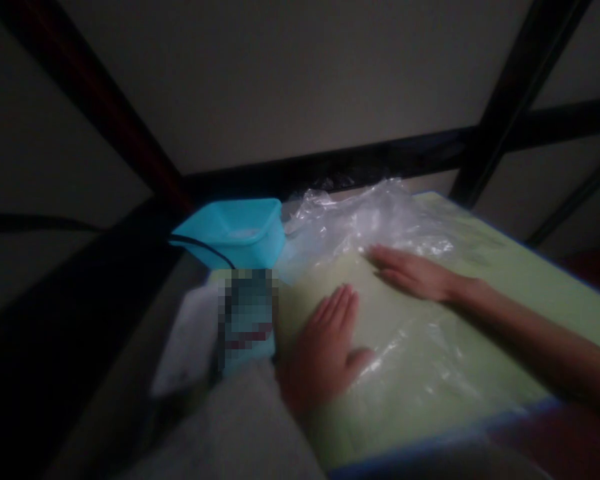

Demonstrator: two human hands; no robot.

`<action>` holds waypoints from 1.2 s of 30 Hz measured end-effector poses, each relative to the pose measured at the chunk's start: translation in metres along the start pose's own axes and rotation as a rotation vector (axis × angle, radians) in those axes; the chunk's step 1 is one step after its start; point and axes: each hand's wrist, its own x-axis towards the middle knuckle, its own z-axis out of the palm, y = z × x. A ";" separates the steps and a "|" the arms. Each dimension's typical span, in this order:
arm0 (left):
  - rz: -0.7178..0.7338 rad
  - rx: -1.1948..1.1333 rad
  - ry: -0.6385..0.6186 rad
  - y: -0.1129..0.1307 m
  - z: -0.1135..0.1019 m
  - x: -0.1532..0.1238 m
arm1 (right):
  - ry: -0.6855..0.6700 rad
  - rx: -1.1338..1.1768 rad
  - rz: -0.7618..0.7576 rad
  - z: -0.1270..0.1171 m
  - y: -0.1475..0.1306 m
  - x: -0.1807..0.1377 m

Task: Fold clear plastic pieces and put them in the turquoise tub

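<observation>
A clear, crinkled plastic sheet or bag (375, 217) lies over a pale green tabletop (510, 287); I cannot tell which of the two it is. My left hand (325, 350) rests flat on the plastic near the front left, fingers together and thumb apart. Farther back and to the right, my right hand (413, 272) also lies flat on it, with its fingers stretched out to the left. Neither hand grips anything. The plastic is bunched up beyond my right hand and smoother between the two hands.
A turquoise plastic basin (260, 243) stands at the back left, with something pale inside. A dark cable (200, 245) crosses its front. Beside my left hand is a blurred-out device (247, 317), with a white item (187, 340) left of it. A wall rises behind the table.
</observation>
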 end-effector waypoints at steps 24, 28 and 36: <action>0.129 0.011 -0.055 0.026 0.012 -0.009 | 0.066 -0.226 0.063 0.021 -0.035 -0.073; 0.126 0.007 -0.082 0.026 0.009 -0.009 | 0.072 -0.232 0.096 0.018 -0.024 -0.078; 0.132 0.007 -0.029 0.023 0.010 -0.010 | 0.040 -0.187 0.075 0.012 -0.014 -0.079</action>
